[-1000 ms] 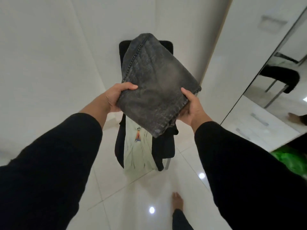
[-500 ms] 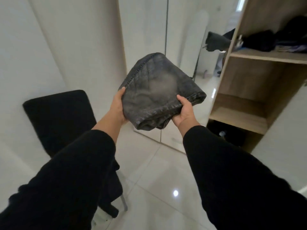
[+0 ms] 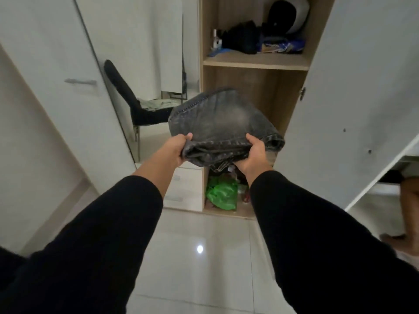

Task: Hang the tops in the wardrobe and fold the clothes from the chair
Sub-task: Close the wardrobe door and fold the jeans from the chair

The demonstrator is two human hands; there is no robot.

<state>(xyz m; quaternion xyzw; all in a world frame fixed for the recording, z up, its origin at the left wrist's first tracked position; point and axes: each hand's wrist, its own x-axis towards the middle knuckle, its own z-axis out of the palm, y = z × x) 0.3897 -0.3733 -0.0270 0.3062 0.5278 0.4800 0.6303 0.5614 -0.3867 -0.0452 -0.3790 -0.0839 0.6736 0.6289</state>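
Folded jeans (image 3: 223,123) now before wardrobe (image 3: 254,62), long axis sideways.

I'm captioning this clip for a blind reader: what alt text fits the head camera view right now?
Two hands, left hand and right hand, hold folded dark grey jeans out toward an open wooden wardrobe. Its upper shelf holds dark clothes, and a green bag sits at the bottom. A mirror to the left reflects a black chair.

We are wearing long black sleeves (image 3: 108,234) of plain, soft-looking fabric on both arms, pushed back from the wrists and leaving the forearms and both hands bare, without gloves.
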